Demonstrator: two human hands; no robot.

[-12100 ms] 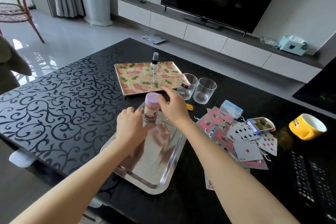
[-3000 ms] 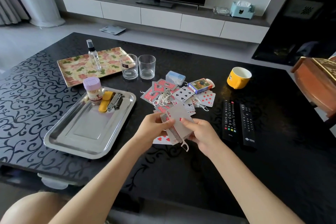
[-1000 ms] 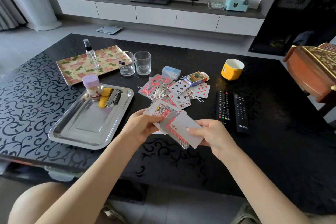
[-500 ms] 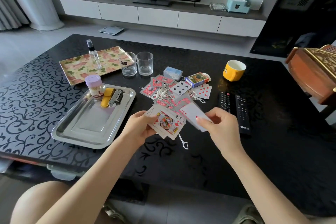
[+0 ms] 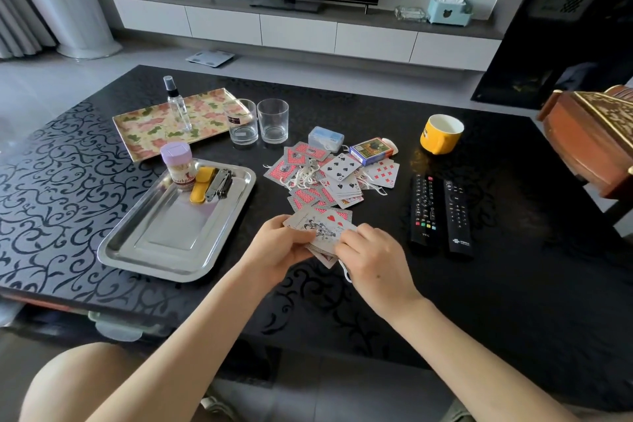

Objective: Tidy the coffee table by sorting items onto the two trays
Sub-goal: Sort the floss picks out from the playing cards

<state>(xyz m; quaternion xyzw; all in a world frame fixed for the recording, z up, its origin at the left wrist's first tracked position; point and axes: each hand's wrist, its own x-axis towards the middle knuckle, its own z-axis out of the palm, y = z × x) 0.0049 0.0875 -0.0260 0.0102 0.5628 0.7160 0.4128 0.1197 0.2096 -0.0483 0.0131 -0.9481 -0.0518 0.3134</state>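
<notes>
My left hand [image 5: 279,243] and my right hand [image 5: 371,253] together hold a small stack of playing cards [image 5: 323,228] above the table's middle. More cards [image 5: 329,178] lie scattered beyond them, mixed with white floss picks [image 5: 306,175]. The steel tray [image 5: 164,243] on the left carries a purple-lidded toothpick jar [image 5: 180,164], a yellow case [image 5: 200,183] and metal nail clippers [image 5: 221,180]. Behind it, the floral tray [image 5: 144,128] holds a clear spray bottle [image 5: 177,104].
Two glasses [image 5: 258,120] stand beside the floral tray. A blue floss box [image 5: 325,138], a card box [image 5: 371,149] and a yellow mug [image 5: 442,134] sit further back. Two black remotes [image 5: 440,211] lie to the right, near a wooden box [image 5: 592,144].
My right hand has come back to the left hand and laid its card onto the stack. Both hands now close around the gathered cards.
</notes>
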